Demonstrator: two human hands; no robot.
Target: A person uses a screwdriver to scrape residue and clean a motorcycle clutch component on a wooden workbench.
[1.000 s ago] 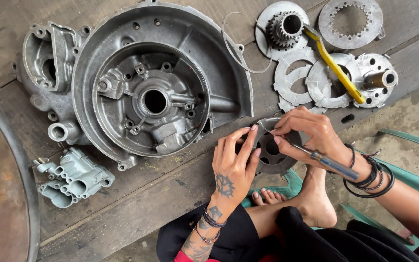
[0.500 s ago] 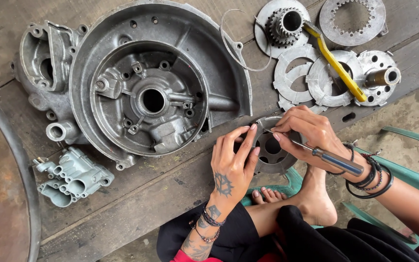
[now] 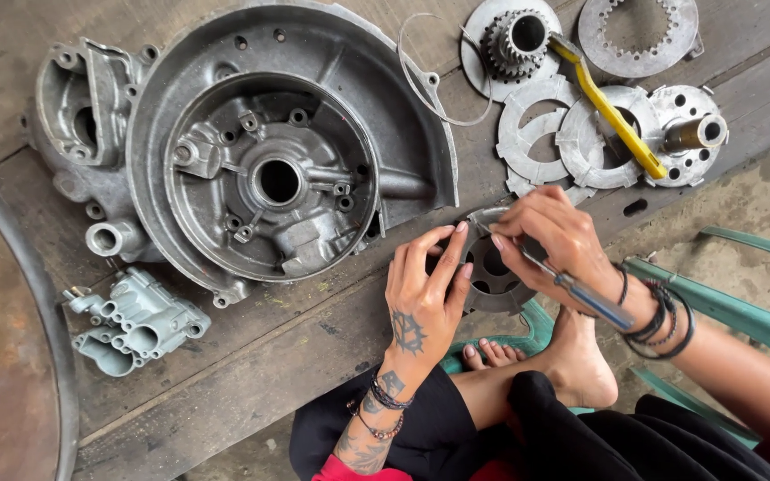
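While both hands work at the bench edge, a round metal hub [image 3: 492,267] sits between them.

L hand [image 3: 421,298], fingers spread & curled round the hub's left rim; R hand [image 3: 554,236], fingers pinched together on a blue-handled tool [image 3: 581,294] whose tip meets the hub, over the person's lap & bare foot [image 3: 572,365]. Hub: dull grey, round holes. Big cast-alu casing [image 3: 287,142], rough & grimy, lies left on worn wood planks [image 3: 251,356]. Toothed plates [image 3: 599,134] & a yellow lever [image 3: 612,111] lie behind; concrete floor [image 3: 759,214] at right.
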